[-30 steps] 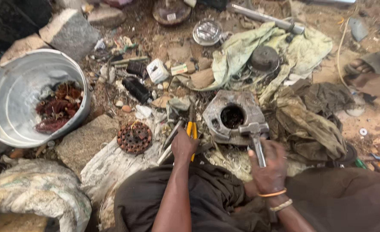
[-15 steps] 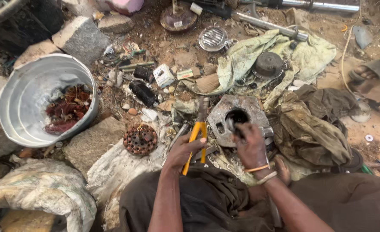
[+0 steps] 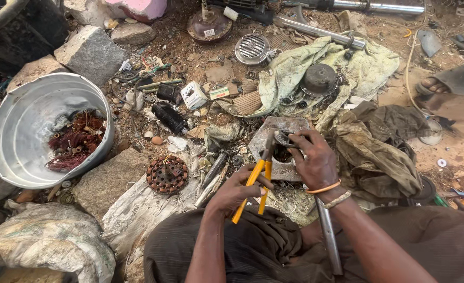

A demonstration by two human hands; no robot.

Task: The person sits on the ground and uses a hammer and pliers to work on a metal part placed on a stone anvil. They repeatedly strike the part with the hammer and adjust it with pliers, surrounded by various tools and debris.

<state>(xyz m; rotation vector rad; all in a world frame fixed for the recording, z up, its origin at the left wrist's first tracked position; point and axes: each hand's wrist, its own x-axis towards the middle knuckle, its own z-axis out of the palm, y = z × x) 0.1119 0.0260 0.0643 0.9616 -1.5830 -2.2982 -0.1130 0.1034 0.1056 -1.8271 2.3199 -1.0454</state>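
Two hands work one metal housing (image 3: 279, 152) on the ground: left hand (image 3: 237, 191) closed around yellow pliers (image 3: 254, 186), right hand (image 3: 313, 160) gripping its rim. Copper wire (image 3: 77, 144) already fills the basin (image 3: 12, 157); this core remains.

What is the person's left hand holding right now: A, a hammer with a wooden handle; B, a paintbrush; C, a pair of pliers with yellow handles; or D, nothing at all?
C: the left hand is closed around the yellow-handled pliers, whose nose points at the grey metal housing that the right hand is touching.
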